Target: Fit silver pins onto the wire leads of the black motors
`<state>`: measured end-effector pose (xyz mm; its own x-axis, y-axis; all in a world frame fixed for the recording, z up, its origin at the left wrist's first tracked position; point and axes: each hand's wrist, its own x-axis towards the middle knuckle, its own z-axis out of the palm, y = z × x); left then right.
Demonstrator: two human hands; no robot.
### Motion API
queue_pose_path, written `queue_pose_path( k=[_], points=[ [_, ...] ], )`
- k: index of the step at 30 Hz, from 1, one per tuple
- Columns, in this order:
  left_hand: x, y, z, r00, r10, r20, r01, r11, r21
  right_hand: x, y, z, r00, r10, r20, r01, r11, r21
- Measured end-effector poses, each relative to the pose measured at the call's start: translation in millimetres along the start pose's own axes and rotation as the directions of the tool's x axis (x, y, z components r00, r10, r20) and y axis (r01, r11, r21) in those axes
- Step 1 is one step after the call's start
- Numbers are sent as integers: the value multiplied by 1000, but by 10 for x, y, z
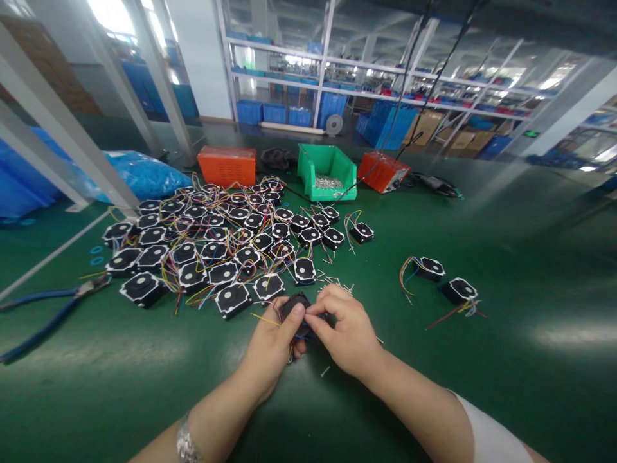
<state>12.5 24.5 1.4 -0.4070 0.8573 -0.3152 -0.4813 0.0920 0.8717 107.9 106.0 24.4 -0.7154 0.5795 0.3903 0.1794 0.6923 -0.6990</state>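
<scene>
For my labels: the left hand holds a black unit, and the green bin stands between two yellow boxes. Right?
The head view shows orange boxes, not yellow, either side of the green bin; the left hand does hold a black unit.

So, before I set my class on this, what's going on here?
A person's left hand holds a small black unit above the green tabletop; the right hand has thumb and finger together at its edge; whether they pinch anything is unclear. Similar wired units cluster beyond, mostly left; two more lie off to the right. Thin metal pins lie near the hands.
</scene>
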Motion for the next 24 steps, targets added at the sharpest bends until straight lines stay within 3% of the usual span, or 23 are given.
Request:
queue_pose_path(
  k=[4, 7, 11, 13, 16, 18, 20, 24],
  points=[
    [16, 5, -2, 1000, -17, -7, 17, 999, -49, -6, -26, 32, 1000, 1, -21, -1, 1000, 19],
    [32, 14, -15, 999, -11, -46, 9, 999, -37, 44, -62, -61, 1000, 13, -13, -11, 996, 84],
    [44, 41, -38, 999, 3, -52, -3, 1000, 15, 175, -36, -458, 996, 66, -61, -64, 997, 42],
    [46, 53, -45, 999, -7, -50, 8, 1000, 10, 210, 38, -693, 984, 176, 24, -174, 982, -78],
    [50, 57, -50, 999, -36, -35, 35, 998, -54, 156, 186, -941, 882, 377, 284, -247, 881, -403],
    [53, 56, -52, 999, -37, -13, 35, 995, -88, 60, 261, -1015, 777, 462, 428, -157, 800, -579],
    [55, 58, -55, 1000, -30, -6, 30, 996, -86, -48, 290, -1041, 706, 483, 518, -62, 771, -634],
    [46, 78, -67, 999, -48, -25, 47, 998, -48, -174, 255, -1045, 682, 407, 608, 21, 820, -572]
  ],
)
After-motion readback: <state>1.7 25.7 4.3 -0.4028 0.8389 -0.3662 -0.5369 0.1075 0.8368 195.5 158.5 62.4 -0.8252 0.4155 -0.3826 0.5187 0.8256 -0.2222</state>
